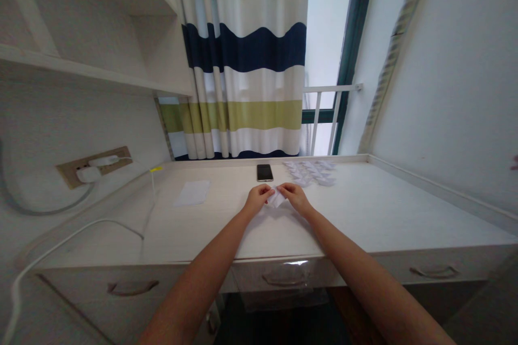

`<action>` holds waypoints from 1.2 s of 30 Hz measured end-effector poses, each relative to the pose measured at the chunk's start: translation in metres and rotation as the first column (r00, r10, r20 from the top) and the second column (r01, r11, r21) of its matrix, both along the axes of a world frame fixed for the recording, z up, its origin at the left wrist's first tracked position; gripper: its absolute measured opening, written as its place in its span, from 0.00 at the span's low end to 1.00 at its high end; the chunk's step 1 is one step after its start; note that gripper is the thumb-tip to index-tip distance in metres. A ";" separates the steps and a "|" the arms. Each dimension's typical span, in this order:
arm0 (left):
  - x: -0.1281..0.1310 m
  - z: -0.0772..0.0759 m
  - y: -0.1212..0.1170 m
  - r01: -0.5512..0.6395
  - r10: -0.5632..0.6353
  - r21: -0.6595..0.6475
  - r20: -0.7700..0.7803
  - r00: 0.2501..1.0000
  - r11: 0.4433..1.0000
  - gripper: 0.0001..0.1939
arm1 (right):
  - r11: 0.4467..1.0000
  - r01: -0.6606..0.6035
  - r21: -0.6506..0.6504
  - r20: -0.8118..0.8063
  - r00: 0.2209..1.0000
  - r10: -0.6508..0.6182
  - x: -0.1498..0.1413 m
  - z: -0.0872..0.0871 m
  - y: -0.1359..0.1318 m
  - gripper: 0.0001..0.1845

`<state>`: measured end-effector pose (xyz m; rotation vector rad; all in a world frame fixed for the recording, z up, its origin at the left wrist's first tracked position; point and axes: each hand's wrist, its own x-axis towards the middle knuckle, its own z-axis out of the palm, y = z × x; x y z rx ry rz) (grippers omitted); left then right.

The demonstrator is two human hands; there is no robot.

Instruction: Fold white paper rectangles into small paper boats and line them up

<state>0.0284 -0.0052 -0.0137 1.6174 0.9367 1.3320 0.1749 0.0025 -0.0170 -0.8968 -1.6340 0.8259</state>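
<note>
Between my two hands is a small folded piece of white paper [277,199], held just above the desk. My left hand [259,197] pinches its left side, and my right hand [295,196] pinches its right side. The exact folds are too small to make out. Beyond my hands a dark phone [265,172] lies flat. To the right of the phone, several small folded white paper pieces [309,172] lie in rows. Some flat white sheets of paper [193,193] rest on the desk to the left of my hands.
The white desk [376,210] has a raised rim at the back and drawers in front. A white cable [81,234] runs over its left side. Plugs sit in a wall socket [95,167] at left. A striped curtain [263,54] hangs behind, and a shelf [93,70] juts out upper left.
</note>
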 end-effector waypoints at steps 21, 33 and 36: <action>-0.006 0.001 0.002 0.039 -0.039 -0.034 -0.018 0.999 0.999 0.14 | 0.999 0.036 -0.021 0.021 0.999 -0.035 0.001 0.005 -0.002 0.15; -0.008 0.000 0.001 0.010 -0.008 0.021 -0.077 0.997 1.000 0.22 | 0.997 0.027 -0.071 -0.025 0.999 -0.029 0.000 0.005 -0.001 0.16; -0.008 0.000 -0.001 0.011 -0.008 0.033 -0.078 0.997 0.999 0.22 | 0.997 0.002 -0.077 -0.031 0.999 -0.004 0.000 0.004 -0.002 0.16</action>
